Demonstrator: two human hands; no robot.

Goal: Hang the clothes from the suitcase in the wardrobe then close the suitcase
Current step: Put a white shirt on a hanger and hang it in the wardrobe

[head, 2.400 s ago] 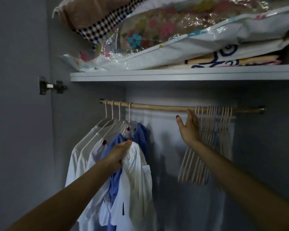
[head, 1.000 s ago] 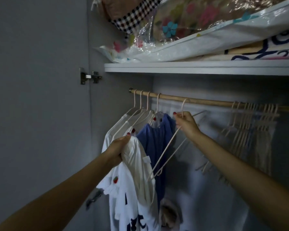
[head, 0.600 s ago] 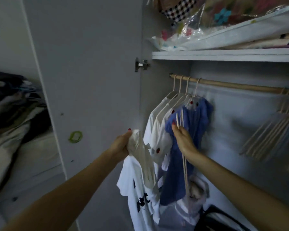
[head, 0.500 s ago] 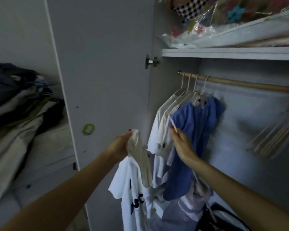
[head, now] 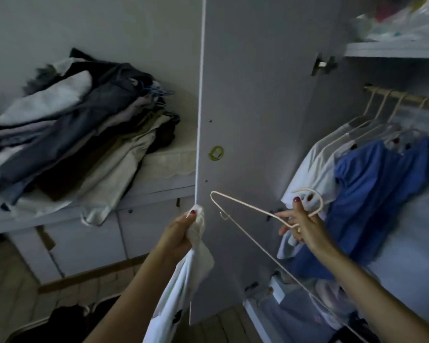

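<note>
The left hand (head: 181,233) gripped a bunched white shirt (head: 181,288) before the open door (head: 253,95) — the right hand (head: 304,225) held a hanger (head: 248,206) by its neck, beside the hung clothes (head: 372,184).

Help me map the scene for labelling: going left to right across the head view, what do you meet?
Pile of folded clothes → left hand gripping the white shirt → empty hanger → right hand → hanging blue shirt.
</note>
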